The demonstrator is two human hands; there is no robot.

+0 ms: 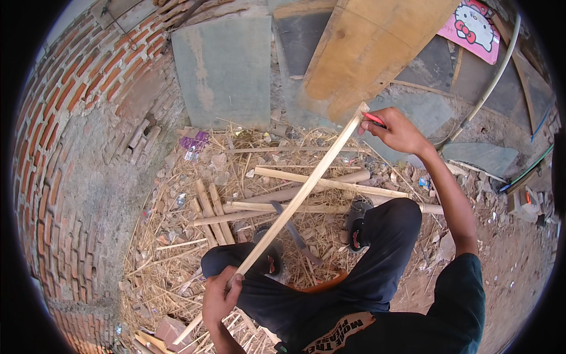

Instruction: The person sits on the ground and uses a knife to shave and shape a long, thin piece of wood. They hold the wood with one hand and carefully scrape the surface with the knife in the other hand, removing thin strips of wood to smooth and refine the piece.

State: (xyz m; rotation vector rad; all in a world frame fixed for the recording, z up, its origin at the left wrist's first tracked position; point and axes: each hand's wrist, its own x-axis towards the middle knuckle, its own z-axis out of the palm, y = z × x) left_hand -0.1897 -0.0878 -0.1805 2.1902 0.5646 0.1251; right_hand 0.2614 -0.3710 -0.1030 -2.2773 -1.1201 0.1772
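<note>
A long pale bamboo strip [306,186] runs slantwise across my lap, from low on the left up to the far right. My left hand [221,295] is closed round its lower part, beside my left knee. At the strip's far end, my right hand [396,131] pinches a red pen [374,120] whose tip is at or close to the strip. Whether the tip touches cannot be made out. Below the strip, between my feet, lies a machete-like blade [293,232] with a brownish handle.
Bamboo poles [348,179] and short slats [213,212] lie on straw and rubble ahead of me. A brick wall [76,177] rises on the left. Boards, including a brown plywood sheet [371,53], lean at the back. A pale hose [492,85] curves down on the right.
</note>
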